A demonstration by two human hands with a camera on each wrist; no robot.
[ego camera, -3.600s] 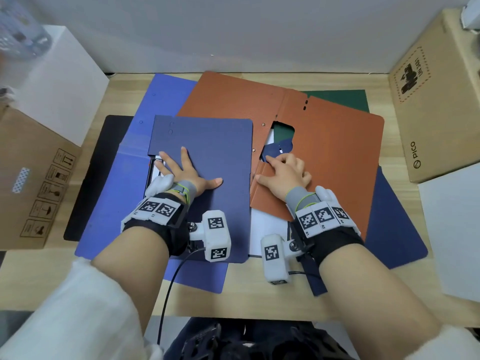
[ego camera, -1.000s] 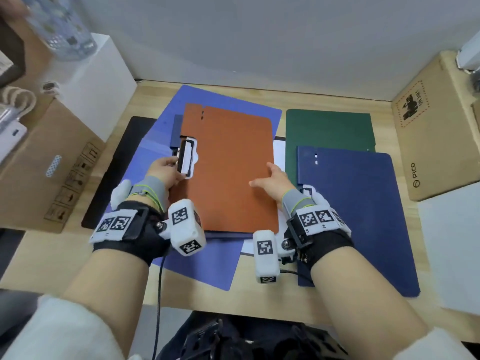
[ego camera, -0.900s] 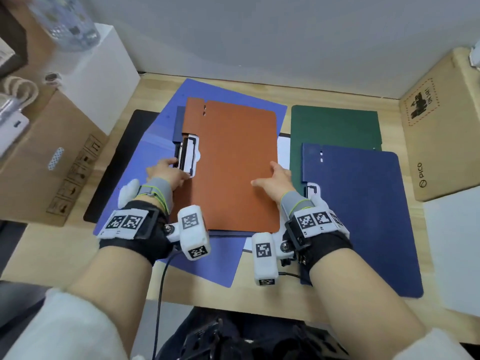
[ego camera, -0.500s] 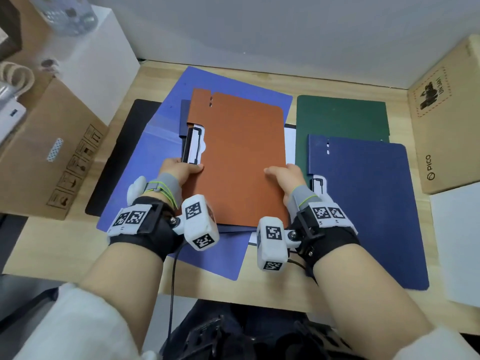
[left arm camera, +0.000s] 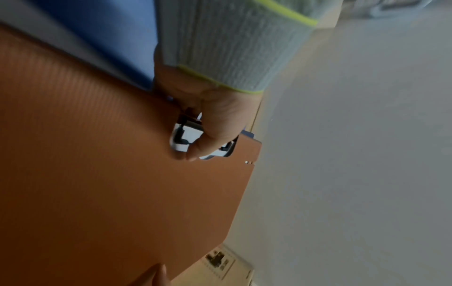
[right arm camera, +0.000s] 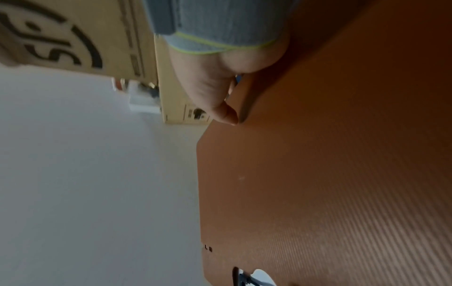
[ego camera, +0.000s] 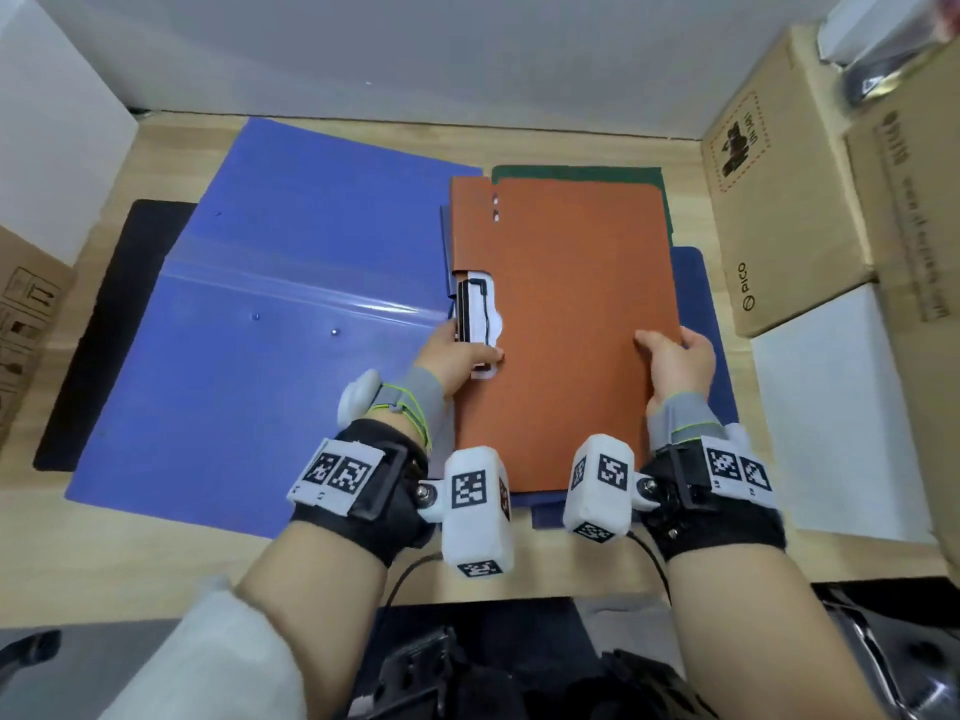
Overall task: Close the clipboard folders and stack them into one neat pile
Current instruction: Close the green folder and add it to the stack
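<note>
The closed orange folder (ego camera: 563, 330) has been carried from the open blue folder (ego camera: 270, 324) over to the desk's (ego camera: 156, 148) right side, on top of the green folder (ego camera: 576, 172) and navy folder (ego camera: 696, 314). That starts the pile. The left hand (ego camera: 457, 356) pinches its clip edge; the right hand (ego camera: 675, 361) grips the right edge. Its long side runs front to back, clip on the left.

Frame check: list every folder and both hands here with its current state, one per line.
orange folder: closed, held over the right-hand folders
light blue folder: open, flat on the desk
green folder: closed, mostly covered
dark blue folder: closed, mostly covered
left hand: grips orange folder's clip edge
right hand: grips orange folder's right edge
</note>
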